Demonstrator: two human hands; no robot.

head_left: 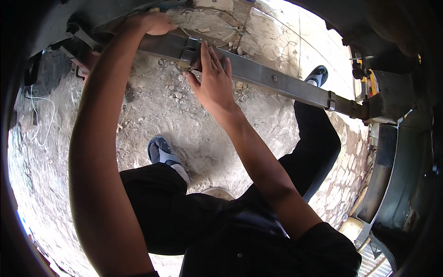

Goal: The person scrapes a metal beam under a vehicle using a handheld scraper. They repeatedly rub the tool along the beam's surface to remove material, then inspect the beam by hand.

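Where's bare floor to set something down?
Dusty grey ground between the grey-and-black left shoe and bare right forearm. Crowded: the long grey metal bar around its metal band, left hand and right hand close by.

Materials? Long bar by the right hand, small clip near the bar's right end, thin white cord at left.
Long bar: likely steel, dull grey, with a smooth, faintly shiny flat face.
Small clip: probably metal too, darker and worn-looking, with a hard-edged band shape.
White cord: maybe plastic-coated, pale and loosely curved; could be string, too thin to tell.
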